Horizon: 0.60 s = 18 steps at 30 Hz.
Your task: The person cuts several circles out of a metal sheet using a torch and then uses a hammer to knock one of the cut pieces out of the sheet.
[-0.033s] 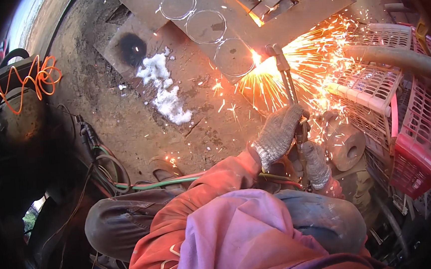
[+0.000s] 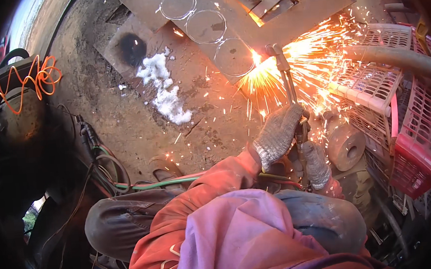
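Both of my gloved hands are closed on a cutting torch (image 2: 288, 82), its tubes pointing away from me. My left hand (image 2: 279, 131) wraps the torch near the front of its handle. Further back, my right hand (image 2: 316, 165) grips the handle; some of its fingers are hidden. The torch head is at the near edge of a flat steel plate (image 2: 263, 36), where a bright glow and a fan of orange sparks spread out to the right. White circles are marked on the plate, and the nearest circle (image 2: 233, 57) lies beside the glow.
White granular stuff (image 2: 165, 88) lies on the ground left of the plate. Pink plastic crates (image 2: 417, 163) and a thick pipe (image 2: 393, 61) stand at the right. A round metal piece with a hole (image 2: 346, 147) sits by my right hand. Hoses (image 2: 154, 184) run left past my knees.
My hands and the torch have hardly moved. The spray of sparks has changed shape, with fewer sparks scattered left of the torch.
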Motion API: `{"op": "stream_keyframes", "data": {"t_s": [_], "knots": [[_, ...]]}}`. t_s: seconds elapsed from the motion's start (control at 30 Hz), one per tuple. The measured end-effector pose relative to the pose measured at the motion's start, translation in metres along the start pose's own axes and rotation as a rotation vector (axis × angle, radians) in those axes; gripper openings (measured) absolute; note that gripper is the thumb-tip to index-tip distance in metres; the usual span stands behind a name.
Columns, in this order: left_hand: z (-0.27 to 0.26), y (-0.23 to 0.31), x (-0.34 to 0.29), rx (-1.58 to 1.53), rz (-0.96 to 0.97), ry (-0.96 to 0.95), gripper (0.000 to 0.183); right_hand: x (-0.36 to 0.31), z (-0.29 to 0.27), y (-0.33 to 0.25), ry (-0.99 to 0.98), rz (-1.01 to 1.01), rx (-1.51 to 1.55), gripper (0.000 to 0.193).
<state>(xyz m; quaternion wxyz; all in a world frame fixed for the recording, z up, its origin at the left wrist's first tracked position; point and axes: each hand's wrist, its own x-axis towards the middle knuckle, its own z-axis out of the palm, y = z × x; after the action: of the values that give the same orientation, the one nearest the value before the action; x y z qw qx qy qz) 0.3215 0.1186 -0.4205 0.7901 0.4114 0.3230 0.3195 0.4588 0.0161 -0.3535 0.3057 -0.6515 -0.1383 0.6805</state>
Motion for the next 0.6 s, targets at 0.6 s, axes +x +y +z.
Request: {"op": "stream_keyframes", "data": {"t_s": [0.6], "knots": [[0.0,-0.004,0.002,0.062,0.068,0.034,0.041,0.005,-0.006,0.005,-0.011,-0.029,0.015,0.051]]}}
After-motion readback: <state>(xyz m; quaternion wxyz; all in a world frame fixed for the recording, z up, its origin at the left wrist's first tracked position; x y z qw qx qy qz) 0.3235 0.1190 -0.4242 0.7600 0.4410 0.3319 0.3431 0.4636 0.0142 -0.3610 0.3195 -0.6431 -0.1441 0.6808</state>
